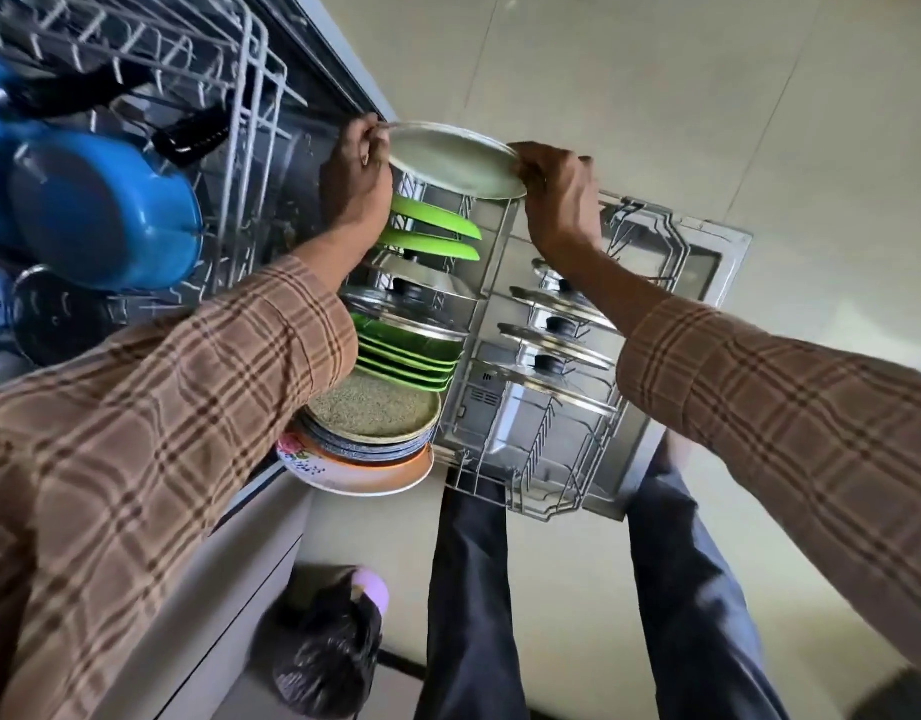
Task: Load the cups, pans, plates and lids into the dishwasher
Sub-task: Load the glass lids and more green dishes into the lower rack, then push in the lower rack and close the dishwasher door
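Note:
Both hands hold one pale round plate [450, 158] above the far end of the lower dishwasher rack [551, 491]. My left hand [357, 174] pinches its left rim and my right hand [557, 192] grips its right rim. Below the plate, green plates [432, 233] stand in the rack, with glass lids [422, 298] and more green plates [406, 361] nearer to me. Further glass lids [557, 337] with black knobs stand in the rack's right half. The upper rack [250, 96] at top left holds blue pans [104, 210].
A stack of plates and bowls [364, 449], topped by a speckled dish, sits at the counter's edge on the left. A black bag [328, 652] lies on the floor below. My legs stand beside the open dishwasher door [718, 262].

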The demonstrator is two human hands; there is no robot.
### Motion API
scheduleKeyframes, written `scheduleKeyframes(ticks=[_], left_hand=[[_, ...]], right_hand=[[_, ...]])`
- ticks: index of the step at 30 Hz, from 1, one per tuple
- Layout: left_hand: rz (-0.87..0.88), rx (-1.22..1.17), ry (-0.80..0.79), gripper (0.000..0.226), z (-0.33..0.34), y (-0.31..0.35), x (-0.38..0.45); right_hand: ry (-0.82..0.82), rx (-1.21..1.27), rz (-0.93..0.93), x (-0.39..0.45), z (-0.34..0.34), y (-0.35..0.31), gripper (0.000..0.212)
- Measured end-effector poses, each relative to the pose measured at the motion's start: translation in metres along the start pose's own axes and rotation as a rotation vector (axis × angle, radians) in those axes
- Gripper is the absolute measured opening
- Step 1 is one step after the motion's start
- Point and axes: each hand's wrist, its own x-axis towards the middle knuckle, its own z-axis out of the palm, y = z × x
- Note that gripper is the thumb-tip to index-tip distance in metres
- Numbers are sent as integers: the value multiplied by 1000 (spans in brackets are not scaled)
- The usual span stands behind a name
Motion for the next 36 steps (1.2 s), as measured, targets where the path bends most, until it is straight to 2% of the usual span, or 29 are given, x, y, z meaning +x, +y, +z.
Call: scheduleKeyframes(ticks=[6,8,12,14,17,20,22,26,29,31,35,36], left_hand=[[-42,82,65,39,7,-21,31],[-89,91,50,40,10,-29,38],[-53,82,-33,46,22,-49,59],[-38,69,-90,47,27,-53,62],[7,36,-56,45,30,-50,64],[29,35,-40,59,36,-49,63],[76,48,5,62,41,-41,46],[236,11,103,40,65,-29,-8],[267,-29,77,38,94,-21,-63],[287,-20,67,41,113,-19,-98],[170,4,138,46,145,-5,-178],[120,4,180,45,151,1,-193]], right_hand=[[4,-32,-10,13,44,6,21],[-18,-46,15,18,61,11,22],[-101,-132,123,25,90,28,21],[-161,-178,130,28,93,29,22],[-175,-212,129,37,83,22,24],[-173,-258,126,43,70,24,25],[-162,-228,121,39,57,30,33],[-223,-279,130,19,29,47,41],[-276,-262,133,-5,0,60,47],[-331,-259,61,-23,-16,68,44],[-495,-362,-129,-57,-58,85,32],[-525,-378,-163,-63,-69,88,36]])
